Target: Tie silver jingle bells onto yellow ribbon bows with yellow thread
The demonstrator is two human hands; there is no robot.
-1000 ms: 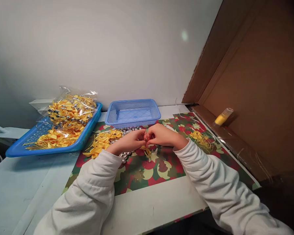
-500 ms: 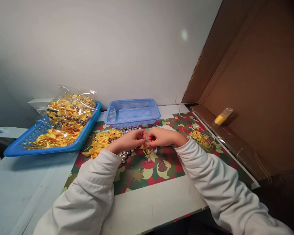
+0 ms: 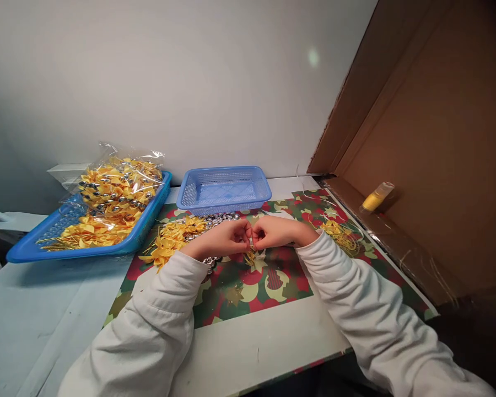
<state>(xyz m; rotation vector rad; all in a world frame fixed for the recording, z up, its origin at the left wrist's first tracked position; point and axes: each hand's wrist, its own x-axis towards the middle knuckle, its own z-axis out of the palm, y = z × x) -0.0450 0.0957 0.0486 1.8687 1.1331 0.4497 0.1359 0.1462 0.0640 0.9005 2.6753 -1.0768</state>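
Observation:
My left hand (image 3: pixel 225 237) and my right hand (image 3: pixel 275 231) meet over the patterned sheet (image 3: pixel 231 298), both closed in a pinch with fingertips touching or nearly so. Just below them shows a small yellow ribbon flower (image 3: pixel 250 256) that both seem to pinch; the fingers mostly hide it and how it is gripped. Beside my left wrist lies a heap of yellow ribbon flowers (image 3: pixel 169 240). Silver beads (image 3: pixel 223 219) lie behind my left hand, and a few more show under its wrist.
A blue basket (image 3: pixel 252 205) stands at the back. On the left, a blue tray (image 3: pixel 126 247) bears loose yellow flowers and a clear bag (image 3: pixel 116 184) of flowers with silver beads. Yellow threads (image 3: pixel 341 237) lie at the right, below a yellow-filled tube (image 3: pixel 377 197) on the cardboard (image 3: pixel 430 182).
My hands have drawn closer together, closing the small gap between their fingertips. The yellow ribbon flower beneath them is now more covered.

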